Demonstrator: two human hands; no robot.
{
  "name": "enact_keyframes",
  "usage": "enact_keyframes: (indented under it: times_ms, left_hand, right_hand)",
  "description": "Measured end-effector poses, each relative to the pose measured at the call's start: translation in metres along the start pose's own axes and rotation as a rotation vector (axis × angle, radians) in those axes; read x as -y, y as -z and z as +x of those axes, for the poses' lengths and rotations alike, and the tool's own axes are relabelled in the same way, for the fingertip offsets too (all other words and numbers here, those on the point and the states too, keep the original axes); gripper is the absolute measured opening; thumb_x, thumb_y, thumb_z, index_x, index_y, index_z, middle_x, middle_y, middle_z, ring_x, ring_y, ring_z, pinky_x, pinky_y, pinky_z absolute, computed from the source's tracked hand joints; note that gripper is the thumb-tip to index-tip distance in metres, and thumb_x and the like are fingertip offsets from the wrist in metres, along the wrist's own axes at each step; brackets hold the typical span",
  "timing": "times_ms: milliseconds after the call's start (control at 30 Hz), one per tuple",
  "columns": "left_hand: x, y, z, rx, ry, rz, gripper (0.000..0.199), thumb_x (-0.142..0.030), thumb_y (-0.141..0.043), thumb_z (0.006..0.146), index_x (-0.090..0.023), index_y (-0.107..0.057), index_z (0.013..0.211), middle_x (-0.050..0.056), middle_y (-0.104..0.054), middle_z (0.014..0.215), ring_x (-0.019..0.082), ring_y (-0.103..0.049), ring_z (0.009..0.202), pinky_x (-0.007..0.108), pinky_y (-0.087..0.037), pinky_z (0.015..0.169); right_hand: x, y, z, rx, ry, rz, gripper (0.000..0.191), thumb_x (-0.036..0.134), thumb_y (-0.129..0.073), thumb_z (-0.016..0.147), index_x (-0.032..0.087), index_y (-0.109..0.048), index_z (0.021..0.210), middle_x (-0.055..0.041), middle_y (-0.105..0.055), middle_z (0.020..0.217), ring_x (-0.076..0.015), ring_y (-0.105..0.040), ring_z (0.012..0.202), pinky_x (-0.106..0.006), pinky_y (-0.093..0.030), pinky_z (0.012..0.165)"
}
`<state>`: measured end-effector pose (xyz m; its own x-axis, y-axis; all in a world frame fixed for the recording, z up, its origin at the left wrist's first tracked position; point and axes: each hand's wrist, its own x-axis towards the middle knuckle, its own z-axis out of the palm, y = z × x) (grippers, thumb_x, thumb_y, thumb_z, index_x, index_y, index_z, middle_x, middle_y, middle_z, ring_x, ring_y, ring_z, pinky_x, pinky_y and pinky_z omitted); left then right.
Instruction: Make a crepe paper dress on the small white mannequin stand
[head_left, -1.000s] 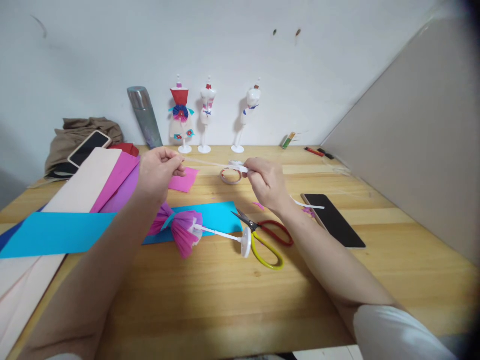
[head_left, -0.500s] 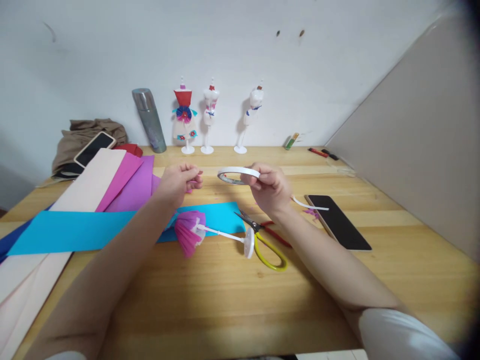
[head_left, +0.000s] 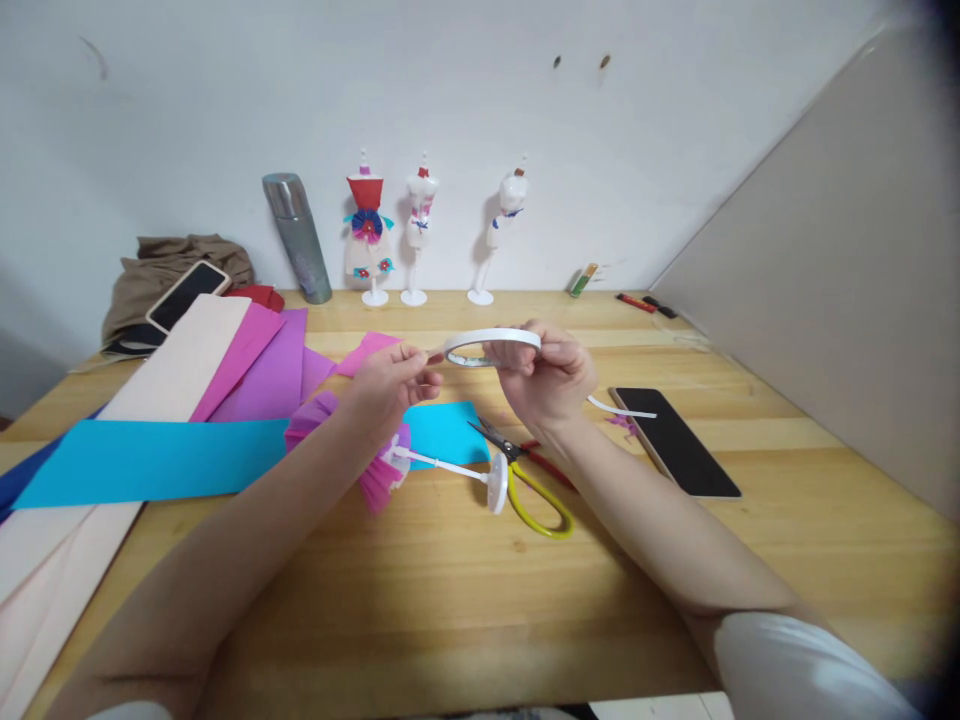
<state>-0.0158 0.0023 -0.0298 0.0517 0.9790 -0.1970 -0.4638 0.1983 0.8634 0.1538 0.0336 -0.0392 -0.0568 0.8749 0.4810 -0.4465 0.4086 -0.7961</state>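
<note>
A narrow roll of white tape [head_left: 495, 338] is held upright on edge in my right hand [head_left: 546, 372], whose thumb and fingers grip its right side. At the roll's left edge, the thumb and forefinger of my left hand [head_left: 394, 385] are pinched together at the tape; the exact contact is too small to see. Below my left forearm lies a small white mannequin on a stand [head_left: 450, 468], tipped on its side, wearing a pink and purple crepe paper skirt [head_left: 382, 480]. Scissors [head_left: 538, 510] with yellow and red handles rest partly open beside its base.
Blue [head_left: 165, 455], cream and purple crepe paper sheets cover the left side. A phone [head_left: 675, 440] lies at right with a white strip [head_left: 622, 408] across it. Along the wall stand a flask [head_left: 300, 240], several dressed mannequins [head_left: 367, 225] and a small green tube [head_left: 583, 282].
My left hand has moved right, bringing its pinched fingers to the tape roll's left edge. The right hand and roll have shifted slightly right. A pink paper piece now shows behind my left hand.
</note>
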Motion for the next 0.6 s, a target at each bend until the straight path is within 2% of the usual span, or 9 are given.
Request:
enact_keyframes:
  times_ms: [200,300,400,500,600]
  left_hand:
    - [0.016,-0.015,-0.01,0.07,-0.049,-0.173,0.015,-0.009,-0.067,0.089,-0.014,-0.059,0.077,0.002,-0.071,0.078,0.008,-0.067,0.064,0.018,-0.051,0.06]
    - [0.019,-0.021,-0.017,0.075,-0.083,-0.262,0.02,-0.008,-0.064,0.091,-0.016,-0.055,0.074,0.004,-0.075,0.085,0.011,-0.073,0.076,0.02,-0.057,0.073]
    - [0.018,-0.023,-0.019,0.076,-0.123,-0.303,0.018,-0.008,-0.063,0.092,-0.015,-0.057,0.077,0.007,-0.077,0.096,0.015,-0.076,0.09,0.025,-0.058,0.086]
    - [0.011,-0.019,-0.015,0.033,-0.174,-0.296,0.019,-0.006,-0.059,0.093,-0.014,-0.059,0.076,0.007,-0.076,0.096,0.015,-0.075,0.093,0.027,-0.057,0.092]
    - [0.003,-0.012,-0.007,-0.006,-0.245,-0.277,0.021,-0.005,-0.059,0.092,-0.014,-0.059,0.073,0.006,-0.076,0.091,0.013,-0.075,0.089,0.026,-0.056,0.091]
  right_hand:
    - [-0.001,-0.008,-0.001,-0.047,-0.025,0.228,0.032,0.035,-0.053,0.071,0.023,-0.038,0.046,0.0033,-0.016,0.043,-0.0141,-0.023,0.047,-0.035,-0.034,0.062]
    - [-0.002,-0.013,-0.002,-0.067,-0.053,0.291,0.038,0.038,-0.055,0.072,0.023,-0.032,0.045,0.0034,-0.013,0.044,-0.0145,-0.022,0.048,-0.036,-0.036,0.061]
    - [-0.004,-0.015,-0.005,-0.082,-0.096,0.333,0.035,0.036,-0.056,0.071,0.024,-0.033,0.047,0.0029,-0.017,0.048,-0.0158,-0.025,0.052,-0.038,-0.042,0.066]
    - [-0.008,-0.013,-0.007,-0.073,-0.166,0.325,0.025,0.031,-0.056,0.067,0.024,-0.042,0.049,0.0001,-0.034,0.052,-0.0184,-0.039,0.06,-0.043,-0.048,0.081]
    - [-0.015,-0.008,-0.004,-0.009,-0.218,0.224,0.007,0.026,-0.056,0.062,0.024,-0.056,0.056,-0.0042,-0.062,0.071,-0.0238,-0.057,0.082,-0.047,-0.047,0.096]
